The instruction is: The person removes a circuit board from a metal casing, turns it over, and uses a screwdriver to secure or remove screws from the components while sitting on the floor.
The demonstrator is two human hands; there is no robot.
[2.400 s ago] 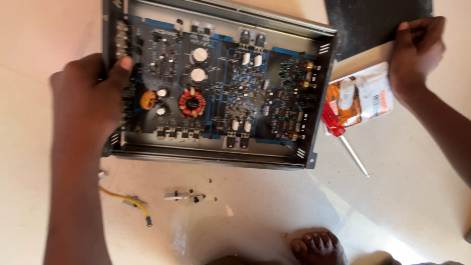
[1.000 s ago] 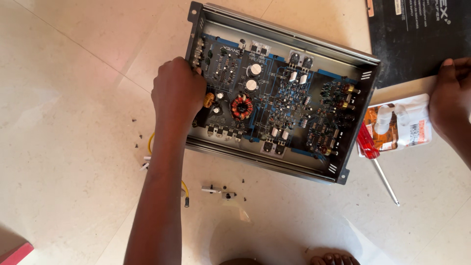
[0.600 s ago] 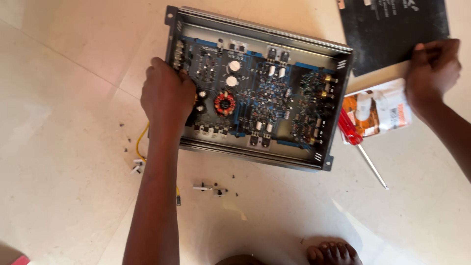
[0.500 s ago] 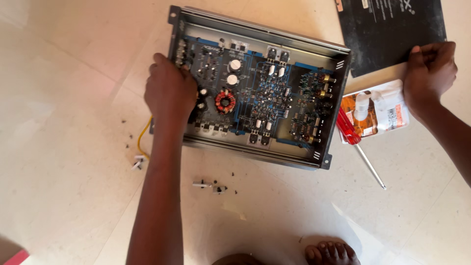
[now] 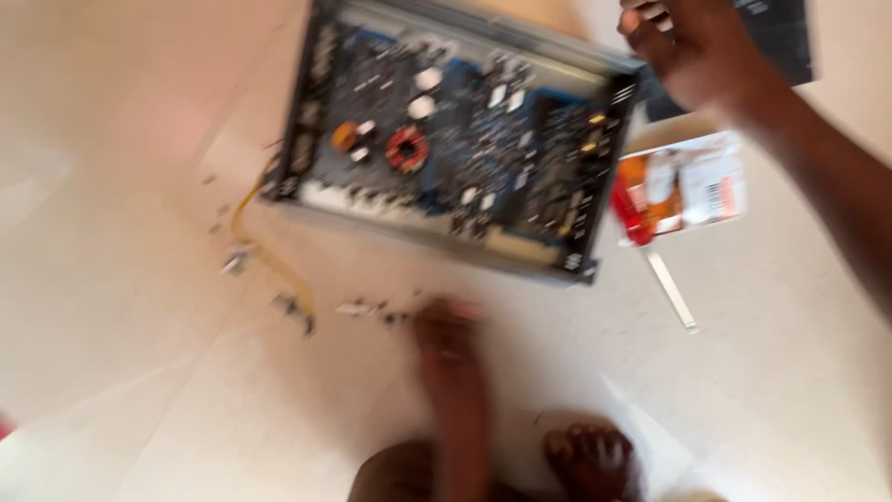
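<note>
On the pale floor, the opened amplifier chassis point(image 5: 455, 139), judged heavy, rigid and best gripped by its metal rim, lies untouched, the blurred left hand point(image 5: 446, 330) near loose screws point(image 5: 367, 309) and the right hand point(image 5: 692, 46) raised, neither grip discernible.

The left hand point(image 5: 446, 325) is a motion-blurred streak just below the near edge of the open amplifier chassis point(image 5: 455, 139), fingers pointing toward it, the forearm running down out of frame. The right hand point(image 5: 692, 46) hovers at the chassis's far right corner, fingers loosely curled, its forearm stretching away down-right.
</note>
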